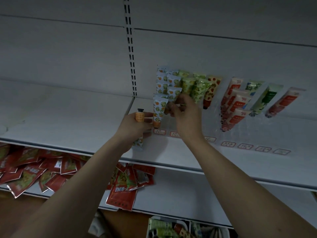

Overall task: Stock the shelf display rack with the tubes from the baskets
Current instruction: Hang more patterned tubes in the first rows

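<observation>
orange-capped tube (139, 117) in left hand (135, 127) — right hand (184, 112) pinches another tube (173, 95).

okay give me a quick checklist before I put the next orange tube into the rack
1. Spare orange tube secure in the left hand: ok, fingers wrapped round it, black cap up.
2. Right hand free: not ok, its fingers are at the orange-print tube in the rack.
3. Left column of the clear rack has room: cannot tell, tubes overlap.
4. Front tube seated cap down: ok.
5. Pattern matches the column: ok, same orange print.
6. More stock in the basket below: ok, tubes visible.
</observation>
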Motion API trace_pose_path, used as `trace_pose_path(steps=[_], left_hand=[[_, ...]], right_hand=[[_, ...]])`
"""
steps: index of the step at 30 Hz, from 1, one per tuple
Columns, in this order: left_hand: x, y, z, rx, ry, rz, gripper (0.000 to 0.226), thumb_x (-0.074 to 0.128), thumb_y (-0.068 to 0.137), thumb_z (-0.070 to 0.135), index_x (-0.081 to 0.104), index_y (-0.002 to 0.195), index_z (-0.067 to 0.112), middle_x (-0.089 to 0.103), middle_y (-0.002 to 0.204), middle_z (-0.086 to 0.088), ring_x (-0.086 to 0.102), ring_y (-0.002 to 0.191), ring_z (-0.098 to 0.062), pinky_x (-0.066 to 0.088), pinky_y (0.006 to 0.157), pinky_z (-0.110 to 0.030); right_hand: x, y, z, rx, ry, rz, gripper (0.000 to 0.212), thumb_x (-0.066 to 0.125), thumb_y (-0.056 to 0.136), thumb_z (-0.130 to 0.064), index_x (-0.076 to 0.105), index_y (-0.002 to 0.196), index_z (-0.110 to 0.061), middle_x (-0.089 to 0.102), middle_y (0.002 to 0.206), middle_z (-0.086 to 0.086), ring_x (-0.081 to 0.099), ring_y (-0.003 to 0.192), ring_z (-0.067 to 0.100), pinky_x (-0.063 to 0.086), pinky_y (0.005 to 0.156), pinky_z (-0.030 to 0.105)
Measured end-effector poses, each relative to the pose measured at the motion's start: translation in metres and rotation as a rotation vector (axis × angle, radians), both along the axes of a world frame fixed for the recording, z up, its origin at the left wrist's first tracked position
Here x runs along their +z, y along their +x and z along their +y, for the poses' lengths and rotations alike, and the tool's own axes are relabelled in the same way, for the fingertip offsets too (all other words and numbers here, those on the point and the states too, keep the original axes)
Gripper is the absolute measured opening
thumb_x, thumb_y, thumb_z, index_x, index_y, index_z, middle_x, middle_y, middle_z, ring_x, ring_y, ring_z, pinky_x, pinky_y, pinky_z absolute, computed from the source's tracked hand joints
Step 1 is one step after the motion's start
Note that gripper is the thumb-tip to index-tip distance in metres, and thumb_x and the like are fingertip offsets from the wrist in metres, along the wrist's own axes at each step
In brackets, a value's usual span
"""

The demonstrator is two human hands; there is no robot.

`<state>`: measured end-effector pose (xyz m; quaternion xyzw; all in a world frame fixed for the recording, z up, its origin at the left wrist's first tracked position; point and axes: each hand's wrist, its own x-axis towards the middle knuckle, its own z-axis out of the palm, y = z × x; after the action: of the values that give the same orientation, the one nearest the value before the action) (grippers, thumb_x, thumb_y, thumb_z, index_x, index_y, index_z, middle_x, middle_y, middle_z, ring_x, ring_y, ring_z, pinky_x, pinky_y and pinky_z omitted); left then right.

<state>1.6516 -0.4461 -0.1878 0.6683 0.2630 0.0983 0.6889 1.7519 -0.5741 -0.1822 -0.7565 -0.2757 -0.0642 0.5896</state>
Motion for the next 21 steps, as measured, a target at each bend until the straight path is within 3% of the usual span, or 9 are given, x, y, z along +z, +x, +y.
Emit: trace_pose_path(steps=[4,7,13,21], left_hand=[[0.0031,-0.0015,-0.0023,0.001,0.0,-0.014,0.026,0.07,0.085,0.0,0.07,0.109,0.008,0.074,0.097,-0.012,0.07,0.08,-0.018,0.059,0.077,-0.035],[0.0028,-0.0019,-0.0032,0.008,0.005,-0.02,0.021,0.069,0.086,-0.001,0.07,0.103,0.012,0.074,0.096,-0.011,0.071,0.08,-0.019,0.059,0.077,-0.036],[0.0027,-0.0028,-0.0055,-0.003,0.0,-0.036,0.021,0.07,0.084,0.0,0.071,0.095,0.019,0.076,0.093,-0.009,0.072,0.087,-0.024,0.058,0.08,-0.04],[0.0027,-0.0028,-0.0062,0.017,-0.03,-0.041,0.023,0.068,0.085,-0.002,0.068,0.096,0.018,0.076,0.089,-0.007,0.071,0.09,-0.027,0.059,0.081,-0.044]], right_hand=[[0.0014,0.0042,-0.0008,-0.02,-0.07,-0.05,0.006,0.06,0.095,-0.014,0.058,0.099,-0.017,0.061,0.09,-0.007,0.06,0.08,0.011,0.043,0.065,0.02],[0.004,0.0057,-0.0004,-0.016,-0.129,-0.132,0.013,0.06,0.094,-0.014,0.06,0.107,-0.009,0.063,0.097,-0.003,0.057,0.083,0.01,0.04,0.063,0.013],[0.002,0.0083,0.0017,0.017,-0.138,-0.154,0.011,0.06,0.093,-0.015,0.06,0.102,-0.01,0.067,0.095,0.005,0.063,0.085,0.019,0.054,0.074,0.036],[0.0045,0.0091,0.0013,0.026,-0.151,-0.146,0.01,0.066,0.089,-0.01,0.061,0.098,-0.012,0.062,0.091,-0.003,0.059,0.082,0.013,0.047,0.068,0.021]])
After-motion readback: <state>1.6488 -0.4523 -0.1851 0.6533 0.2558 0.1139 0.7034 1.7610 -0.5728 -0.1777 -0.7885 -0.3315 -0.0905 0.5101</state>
